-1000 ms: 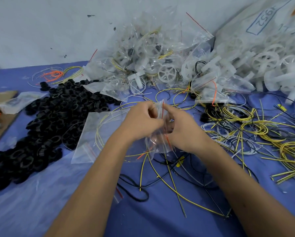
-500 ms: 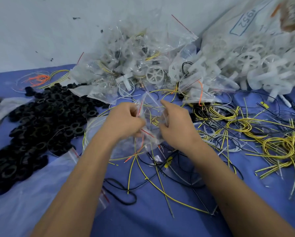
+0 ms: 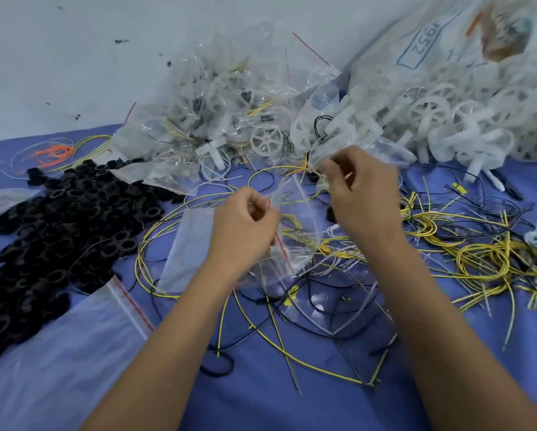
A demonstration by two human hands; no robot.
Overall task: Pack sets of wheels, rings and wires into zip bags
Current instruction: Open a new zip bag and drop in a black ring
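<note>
while left hand (image 3: 244,227) pinches zip bag (image 3: 287,244), right hand (image 3: 359,194) raised, pinching its edge

Small assembly/packing workshop, looks informal. Landmark: blue cloth (image 3: 261,399) over the work surface. On its left, heap of black rings (image 3: 52,231); far right, white plastic wheels (image 3: 447,119) spilling from a sack; filled zip bags (image 3: 217,98) piled at back, against a scuffed wall (image 3: 74,57).

Clear zip bag (image 3: 292,241), red seal strip, held above bench. Black rings (image 3: 59,231) heaped left; white wheels (image 3: 432,119) far right; yellow wires (image 3: 478,259) tangled right.
</note>
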